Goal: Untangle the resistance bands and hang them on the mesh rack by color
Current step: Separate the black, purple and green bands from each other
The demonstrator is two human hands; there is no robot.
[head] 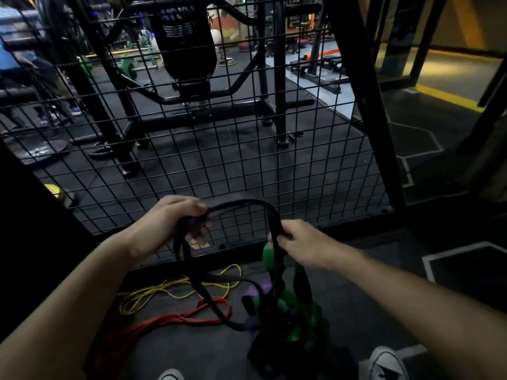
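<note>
A: Where does it stand?
B: Early. The red band [175, 320] and yellow band [175, 287] lie on the floor; the green band [296, 305] is still knotted with the black band [247, 207].
A: Hands?
B: Left hand [175, 218] and right hand [299, 242] each grip the black band, raised apart. The mesh rack [233, 149] beyond seems bare, though it's dim.

Both bare forearms reach forward, hands raised side by side. The left hand [175, 215], knuckles up, grips a black band [247, 205] with curled fingers; the right hand [299, 242] pinches the same band just beside it.
</note>
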